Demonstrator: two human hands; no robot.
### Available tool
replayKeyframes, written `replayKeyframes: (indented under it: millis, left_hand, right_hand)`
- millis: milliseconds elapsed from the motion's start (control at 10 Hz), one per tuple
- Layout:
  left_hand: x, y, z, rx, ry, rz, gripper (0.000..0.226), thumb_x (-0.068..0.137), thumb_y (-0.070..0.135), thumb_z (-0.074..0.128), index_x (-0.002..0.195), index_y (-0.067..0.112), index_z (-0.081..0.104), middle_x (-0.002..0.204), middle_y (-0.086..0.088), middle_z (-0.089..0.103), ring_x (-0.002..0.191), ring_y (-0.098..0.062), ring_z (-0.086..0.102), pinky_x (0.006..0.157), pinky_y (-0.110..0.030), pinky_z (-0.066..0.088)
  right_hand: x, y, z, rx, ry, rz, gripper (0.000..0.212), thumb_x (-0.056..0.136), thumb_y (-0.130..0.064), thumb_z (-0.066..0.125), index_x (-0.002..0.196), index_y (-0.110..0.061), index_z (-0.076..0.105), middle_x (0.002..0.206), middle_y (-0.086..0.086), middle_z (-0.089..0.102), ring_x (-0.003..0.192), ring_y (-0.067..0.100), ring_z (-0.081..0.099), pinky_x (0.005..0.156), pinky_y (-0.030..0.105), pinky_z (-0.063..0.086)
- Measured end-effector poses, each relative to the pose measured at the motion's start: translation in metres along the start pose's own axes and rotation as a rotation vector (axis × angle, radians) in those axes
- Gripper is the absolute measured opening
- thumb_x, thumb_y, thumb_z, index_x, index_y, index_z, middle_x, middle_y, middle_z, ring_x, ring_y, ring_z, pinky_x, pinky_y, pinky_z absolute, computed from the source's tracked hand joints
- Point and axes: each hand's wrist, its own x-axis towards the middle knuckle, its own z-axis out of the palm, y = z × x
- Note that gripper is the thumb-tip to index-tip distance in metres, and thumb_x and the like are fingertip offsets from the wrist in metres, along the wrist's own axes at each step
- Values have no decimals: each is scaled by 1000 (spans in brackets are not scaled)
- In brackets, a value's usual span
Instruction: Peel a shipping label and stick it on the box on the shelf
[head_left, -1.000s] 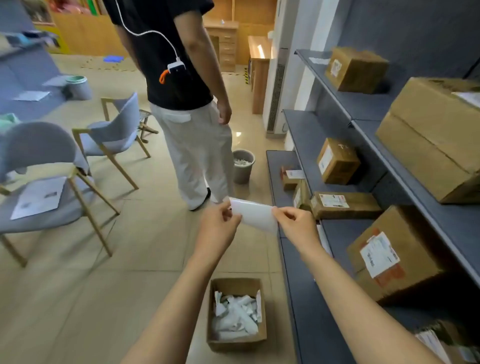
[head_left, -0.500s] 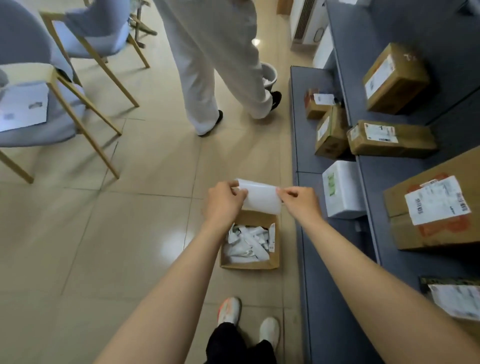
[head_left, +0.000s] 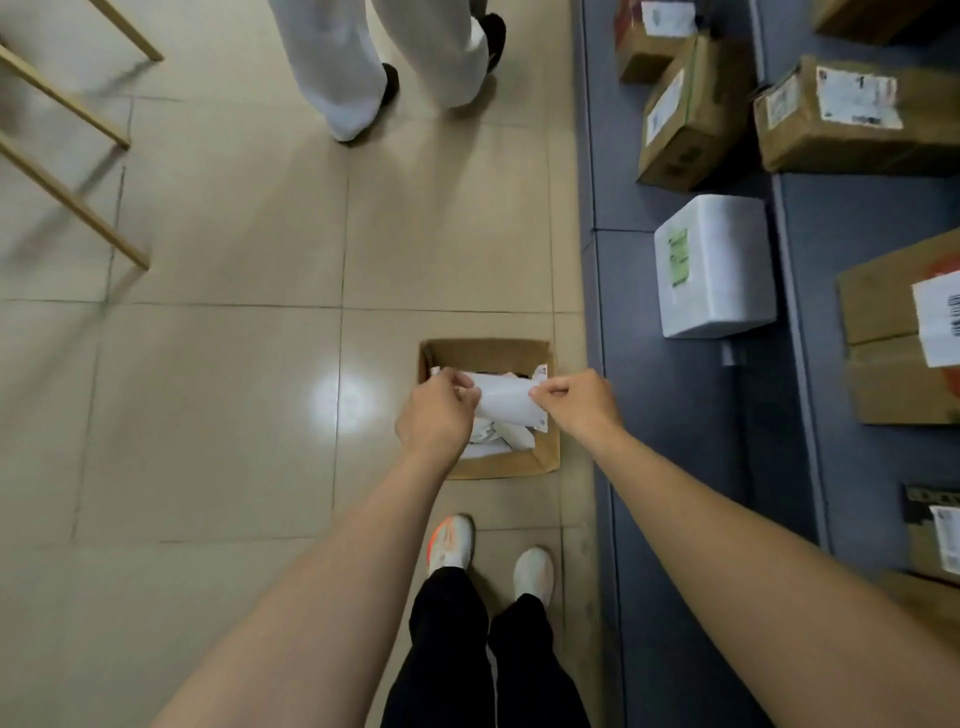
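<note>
A white label sheet (head_left: 506, 397) is stretched between my two hands, curved, its blank side up. My left hand (head_left: 436, 413) pinches its left edge and my right hand (head_left: 576, 402) pinches its right edge. Both hold it directly above an open cardboard box (head_left: 545, 457) on the floor, which contains several crumpled white backing strips. Grey shelves (head_left: 675, 415) run along the right with brown cardboard boxes (head_left: 691, 114) and a white foam box (head_left: 722, 265), most carrying labels.
Another person's white trouser legs and dark shoes (head_left: 374, 67) stand ahead on the tiled floor. Wooden chair legs (head_left: 72, 208) are at the far left. My own shoes (head_left: 452, 540) are just behind the floor box. A large labelled carton (head_left: 893, 332) sits at the right edge.
My view has tilted down from the shelves to the floor. My hands, still holding the label sheet, have come down over the floor box. The other person has stepped further away.
</note>
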Motion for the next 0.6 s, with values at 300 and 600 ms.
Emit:
replayKeyframes:
  millis: [300,600]
  left_hand:
    - [41,-34,44,5,-125,-28,40,94,21,57,134,27,58,121,-9,70,106,-29,65,78,-30,47]
    - [46,-20,37,-73,-47,32,34,98,23,53,130,23,65,125,-2,70,116,-25,63,83,-29,43]
  right_hand:
    - [46,26,47,-88,-64,57,18,88,-31,65,79,-26,80,90,-2,77,89,26,70,77,31,57]
    - [39,10,24,3,3,-23,17,87,-33,64,95,-35,78,101,-12,76,94,17,69,79,33,58]
